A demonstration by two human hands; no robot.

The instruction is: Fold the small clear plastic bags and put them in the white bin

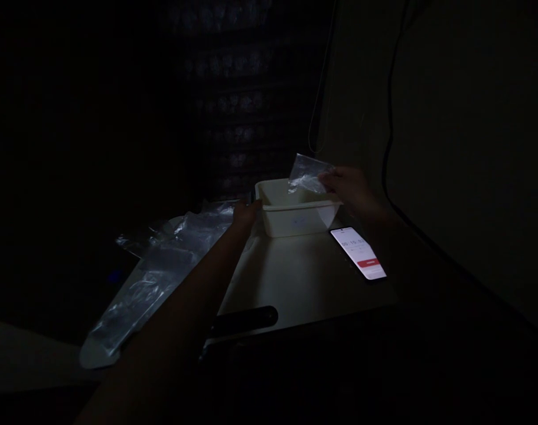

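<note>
The scene is very dark. My right hand [349, 188] pinches a small clear plastic bag [307, 173] and holds it above the right side of a white rectangular tub [295, 219]. My left hand [245, 212] reaches forward and rests against the tub's left rim; its fingers are too dim to make out. What lies inside the tub is hidden.
A lit phone [358, 252] showing a timer screen lies right of the tub on a pale table [295, 283]. A heap of clear plastic bags [153, 277] spreads at the left. A dark elongated object [244, 321] sits at the table's near edge. Cables [388, 141] hang down the right wall.
</note>
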